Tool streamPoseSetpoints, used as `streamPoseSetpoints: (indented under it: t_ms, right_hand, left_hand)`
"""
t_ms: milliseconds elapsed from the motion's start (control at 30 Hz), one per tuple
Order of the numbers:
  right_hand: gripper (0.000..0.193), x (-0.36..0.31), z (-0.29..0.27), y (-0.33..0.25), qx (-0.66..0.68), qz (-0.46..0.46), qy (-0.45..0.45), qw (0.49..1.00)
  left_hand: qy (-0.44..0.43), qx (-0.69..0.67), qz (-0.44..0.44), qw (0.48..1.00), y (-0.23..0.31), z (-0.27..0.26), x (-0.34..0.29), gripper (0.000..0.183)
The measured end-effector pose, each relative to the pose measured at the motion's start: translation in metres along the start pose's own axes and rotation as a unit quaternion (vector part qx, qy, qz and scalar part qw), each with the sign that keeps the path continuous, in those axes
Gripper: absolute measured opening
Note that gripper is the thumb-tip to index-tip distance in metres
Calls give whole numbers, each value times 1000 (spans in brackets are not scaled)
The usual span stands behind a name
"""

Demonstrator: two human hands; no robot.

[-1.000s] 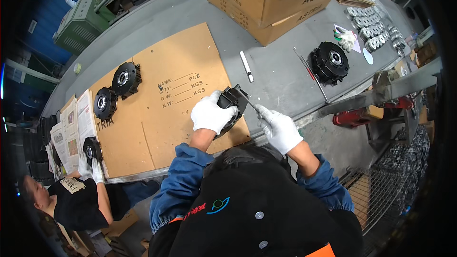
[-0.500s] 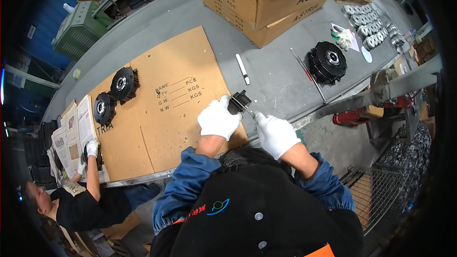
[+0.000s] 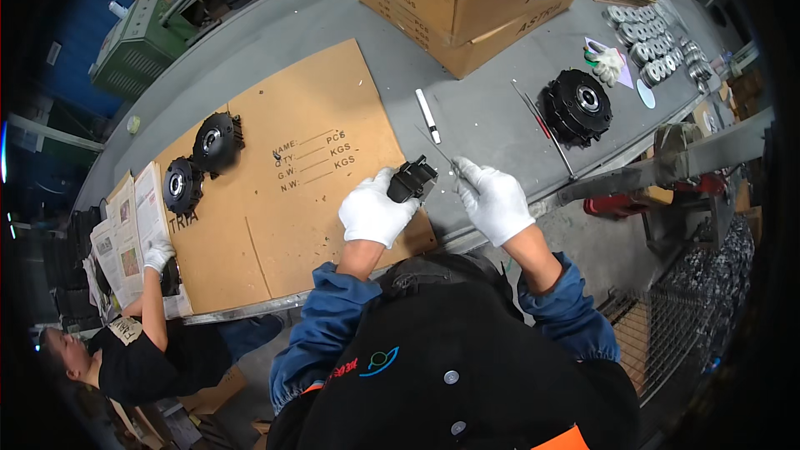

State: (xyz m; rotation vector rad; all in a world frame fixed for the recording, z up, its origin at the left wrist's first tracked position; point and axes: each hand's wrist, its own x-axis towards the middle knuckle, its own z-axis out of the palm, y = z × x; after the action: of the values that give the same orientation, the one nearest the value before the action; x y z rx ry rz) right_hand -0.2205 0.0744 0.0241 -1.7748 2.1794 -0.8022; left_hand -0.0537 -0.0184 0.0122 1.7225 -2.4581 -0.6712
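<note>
My left hand [image 3: 375,212], in a white glove, grips a small black ridged part [image 3: 412,180] and holds it just above the near edge of a flattened brown cardboard sheet [image 3: 292,167]. My right hand [image 3: 493,200], also gloved in white, holds a thin metal tool [image 3: 440,154] whose tip points up and left beside the black part. Both hands are over the grey workbench [image 3: 483,117], close to its front edge.
Two black round finned parts [image 3: 200,162] lie at the sheet's left end, another [image 3: 575,106] at the right beside a long thin rod [image 3: 543,129]. A white marker [image 3: 428,116], stacked cardboard boxes [image 3: 467,0] and silver rings [image 3: 658,46] stand farther back. A co-worker's gloved hand [image 3: 157,254] reaches up at the left.
My left hand has turned the black part and shifted it slightly toward the bench's front edge. My right hand stays close with the thin tool. The co-worker's hand at the left has moved a little.
</note>
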Motion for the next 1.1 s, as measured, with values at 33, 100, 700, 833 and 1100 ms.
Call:
streamPoseSetpoints:
  t_ms: [33, 100, 700, 833, 1100]
  right_hand:
    - [29, 1, 2, 5, -13, 19, -28, 999]
    - [27, -5, 6, 6, 5, 12, -38, 999]
    - [23, 3, 8, -3, -28, 23, -128, 991]
    - [11, 13, 19, -4, -143, -10, -93, 985]
    - [28, 10, 6, 13, -214, -1, -15, 977]
  left_hand:
    - [-10, -17, -12, 1000, -2, -2, 1, 66]
    - [-14, -20, -20, 1000, -4, -2, 1, 68]
    - [-5, -35, -13, 999, -23, 1, 5, 69]
    - [-9, -20, -8, 1000, -11, -5, 2, 68]
    - [-32, 27, -9, 999, -19, -13, 14, 66]
